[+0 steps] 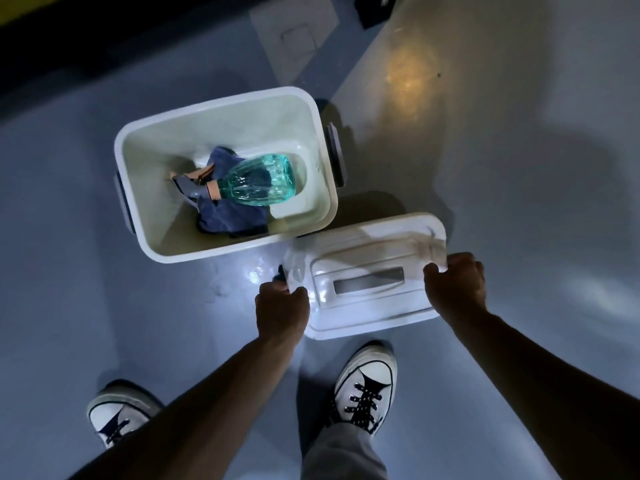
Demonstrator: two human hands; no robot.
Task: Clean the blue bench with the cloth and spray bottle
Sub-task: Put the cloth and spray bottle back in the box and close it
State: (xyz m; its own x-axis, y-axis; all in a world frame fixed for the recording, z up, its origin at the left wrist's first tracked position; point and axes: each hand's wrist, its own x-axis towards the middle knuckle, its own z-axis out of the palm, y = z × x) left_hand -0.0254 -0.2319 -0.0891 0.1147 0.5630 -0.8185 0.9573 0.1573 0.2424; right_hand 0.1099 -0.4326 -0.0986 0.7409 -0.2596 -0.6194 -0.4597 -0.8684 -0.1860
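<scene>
A white plastic box (156, 251) stands open on the blue-grey floor. Inside it a teal clear spray bottle (259, 180) lies on its side, nozzle to the left, on top of a crumpled dark blue cloth (232, 218). Just right of and nearer than the box, the white lid (367, 271) is held low over the floor. My left hand (280, 310) grips the lid's left end and my right hand (455, 284) grips its right end. No blue bench is in view.
My two white sneakers, left (117, 412) and right (365, 384), stand on the floor below the lid. A grey square floor plate (294, 36) lies at the top centre. A dark wall base (69, 53) runs across the upper left.
</scene>
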